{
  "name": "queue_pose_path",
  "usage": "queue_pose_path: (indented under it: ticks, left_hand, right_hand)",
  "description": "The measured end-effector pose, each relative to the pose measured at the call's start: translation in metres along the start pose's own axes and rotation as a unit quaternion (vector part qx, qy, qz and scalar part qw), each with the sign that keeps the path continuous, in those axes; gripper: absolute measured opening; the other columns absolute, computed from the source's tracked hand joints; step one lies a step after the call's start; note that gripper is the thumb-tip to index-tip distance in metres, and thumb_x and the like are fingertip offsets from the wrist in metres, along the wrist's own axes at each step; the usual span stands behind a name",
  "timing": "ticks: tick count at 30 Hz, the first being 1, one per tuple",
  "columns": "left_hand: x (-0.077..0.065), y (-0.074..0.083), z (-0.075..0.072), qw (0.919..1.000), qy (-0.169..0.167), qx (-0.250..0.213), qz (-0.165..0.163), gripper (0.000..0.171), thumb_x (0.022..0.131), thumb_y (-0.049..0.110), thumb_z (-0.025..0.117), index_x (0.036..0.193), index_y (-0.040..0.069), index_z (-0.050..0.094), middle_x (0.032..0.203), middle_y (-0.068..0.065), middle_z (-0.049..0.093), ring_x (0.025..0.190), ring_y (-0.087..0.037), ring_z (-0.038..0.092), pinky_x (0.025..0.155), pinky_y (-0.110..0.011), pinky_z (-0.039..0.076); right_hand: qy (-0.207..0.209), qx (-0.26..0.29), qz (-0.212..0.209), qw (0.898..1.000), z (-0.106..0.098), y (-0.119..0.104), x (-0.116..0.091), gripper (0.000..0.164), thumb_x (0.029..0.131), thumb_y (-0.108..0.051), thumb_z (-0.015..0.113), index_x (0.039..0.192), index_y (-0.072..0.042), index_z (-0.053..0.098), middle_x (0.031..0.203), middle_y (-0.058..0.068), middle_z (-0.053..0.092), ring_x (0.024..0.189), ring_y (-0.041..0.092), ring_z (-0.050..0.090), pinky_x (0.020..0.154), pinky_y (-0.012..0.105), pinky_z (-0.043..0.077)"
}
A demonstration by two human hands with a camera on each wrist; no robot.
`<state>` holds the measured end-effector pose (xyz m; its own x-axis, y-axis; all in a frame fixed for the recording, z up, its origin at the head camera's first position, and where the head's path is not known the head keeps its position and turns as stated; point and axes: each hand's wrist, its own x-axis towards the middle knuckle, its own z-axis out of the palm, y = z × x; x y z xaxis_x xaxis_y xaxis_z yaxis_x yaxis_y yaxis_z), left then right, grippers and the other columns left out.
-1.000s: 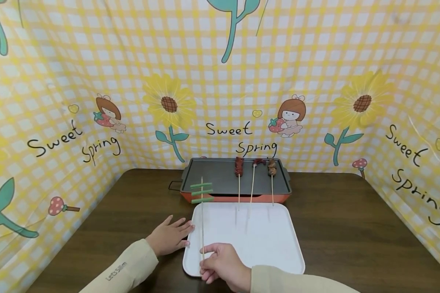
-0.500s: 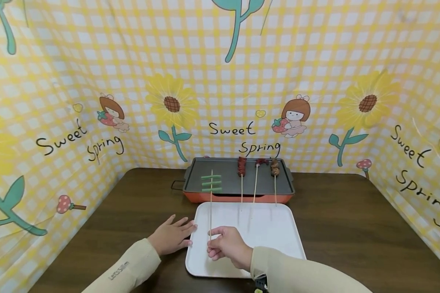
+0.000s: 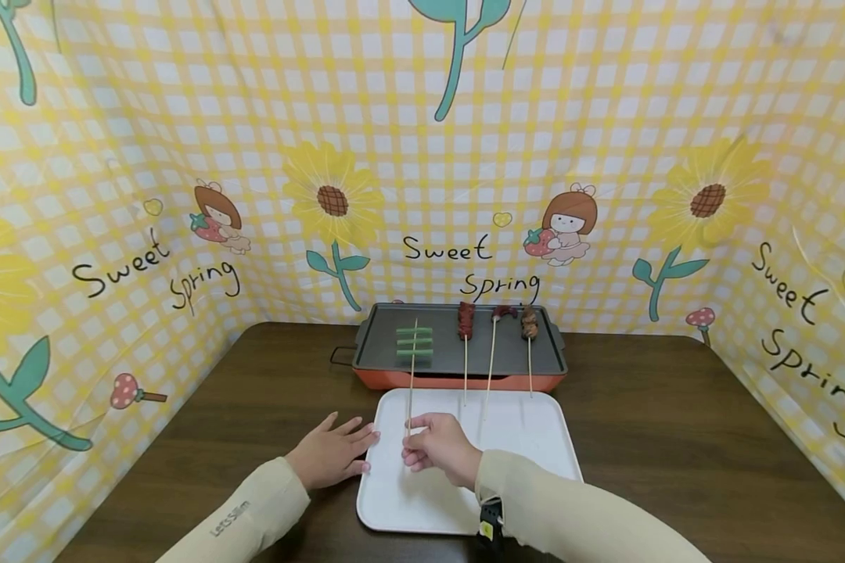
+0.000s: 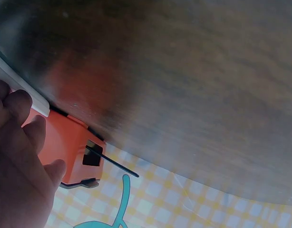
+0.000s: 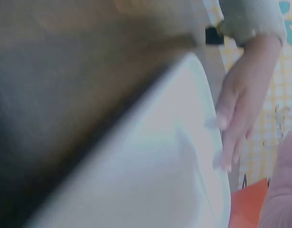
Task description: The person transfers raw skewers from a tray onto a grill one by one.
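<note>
My right hand (image 3: 442, 450) pinches the lower part of a thin wooden skewer (image 3: 411, 387) above the white tray (image 3: 528, 453). Near the skewer's tip, several green bean-like pieces (image 3: 414, 342) sit crosswise over the left half of the dark griddle plate (image 3: 376, 324); whether they touch it I cannot tell. With its fingers spread, my left hand (image 3: 327, 455) lies at the tray's left edge, fingertips on the rim. The left wrist view shows that left hand (image 4: 17, 152) beside the griddle's orange base (image 4: 55, 142). In the right wrist view only part of the right hand (image 5: 281, 190) appears.
On the griddle's right half lie a red meat skewer (image 3: 466, 320), a skewer with a dark red curled piece (image 3: 505, 312) and a brown meat skewer (image 3: 530, 322), sticks overhanging the tray. A wire handle (image 3: 339, 356) juts left. Checked cloth (image 3: 436, 172) surrounds the brown table (image 3: 676, 438).
My right hand has moved forward and slightly right with the skewer, bringing its green pieces from the griddle's front edge farther over the plate. The left hand stays at the tray's rim.
</note>
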<state>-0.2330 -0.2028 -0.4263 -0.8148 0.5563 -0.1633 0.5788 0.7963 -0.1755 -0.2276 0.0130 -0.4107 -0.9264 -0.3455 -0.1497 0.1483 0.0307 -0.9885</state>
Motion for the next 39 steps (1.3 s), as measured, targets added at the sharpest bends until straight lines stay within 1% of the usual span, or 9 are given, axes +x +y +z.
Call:
queue_pose_path:
  ticks: [7,12,16,19,24,30,39]
  left_hand:
    - [-0.001,0.002,0.0,1.0,-0.005,-0.005,-0.005,0.053,0.095,0.044,0.051,0.139,0.015,0.053,0.142,-0.002,0.05,0.134,-0.025,0.041,0.107,-0.054,0.027]
    - [-0.001,0.003,0.001,1.0,-0.005,-0.001,-0.006,0.053,0.095,0.044,0.051,0.139,0.015,0.053,0.142,-0.001,0.05,0.134,-0.025,0.041,0.108,-0.053,0.027]
    - [-0.002,0.002,0.001,1.0,-0.001,-0.003,-0.006,0.053,0.095,0.044,0.051,0.139,0.015,0.053,0.142,-0.001,0.051,0.134,-0.025,0.041,0.107,-0.053,0.027]
    - [-0.002,0.003,0.0,1.0,-0.001,-0.007,-0.005,0.053,0.095,0.044,0.051,0.139,0.014,0.053,0.142,-0.001,0.05,0.134,-0.025,0.041,0.108,-0.054,0.027]
    - [0.0,0.003,-0.002,0.9999,-0.008,-0.012,-0.006,0.053,0.095,0.044,0.051,0.14,0.014,0.052,0.143,-0.002,0.049,0.135,-0.025,0.04,0.108,-0.054,0.026]
    - [0.002,0.002,0.0,0.9999,-0.013,0.0,-0.009,0.054,0.095,0.045,0.05,0.141,0.017,0.05,0.144,0.0,0.048,0.136,-0.024,0.039,0.109,-0.053,0.026]
    - [0.002,0.001,0.002,0.9996,-0.022,-0.011,-0.009,0.055,0.096,0.045,0.05,0.142,0.017,0.049,0.145,0.0,0.047,0.136,-0.023,0.038,0.109,-0.054,0.024]
  right_hand:
    - [0.02,-0.014,0.005,1.0,-0.005,-0.005,0.023,0.033,0.088,0.006,0.057,0.12,0.016,0.053,0.065,0.006,0.063,0.05,0.007,0.058,0.054,0.025,0.054]
    - [0.026,-0.005,0.002,1.0,-0.007,-0.009,0.033,0.032,0.089,0.007,0.055,0.12,0.016,0.051,0.066,0.006,0.063,0.05,0.007,0.057,0.054,0.025,0.054]
    - [0.022,-0.008,0.001,1.0,-0.007,-0.015,0.038,0.032,0.089,0.007,0.055,0.119,0.017,0.049,0.064,0.005,0.061,0.049,0.007,0.056,0.054,0.026,0.054]
    - [0.021,-0.013,0.004,1.0,-0.01,-0.019,0.042,0.034,0.089,0.008,0.055,0.121,0.017,0.048,0.064,0.005,0.06,0.048,0.007,0.055,0.054,0.027,0.055]
    - [0.018,-0.018,0.015,1.0,-0.019,-0.025,0.05,0.033,0.091,0.007,0.055,0.122,0.017,0.05,0.065,0.005,0.061,0.05,0.007,0.055,0.055,0.026,0.055]
    - [0.007,-0.02,0.026,0.999,-0.03,-0.034,0.055,0.032,0.092,0.007,0.053,0.122,0.017,0.051,0.066,0.005,0.061,0.051,0.007,0.056,0.054,0.023,0.053]
    - [-0.007,-0.02,0.041,0.999,-0.035,-0.037,0.06,0.024,0.093,0.005,0.053,0.114,0.016,0.056,0.065,0.004,0.061,0.05,0.006,0.055,0.054,0.023,0.053]
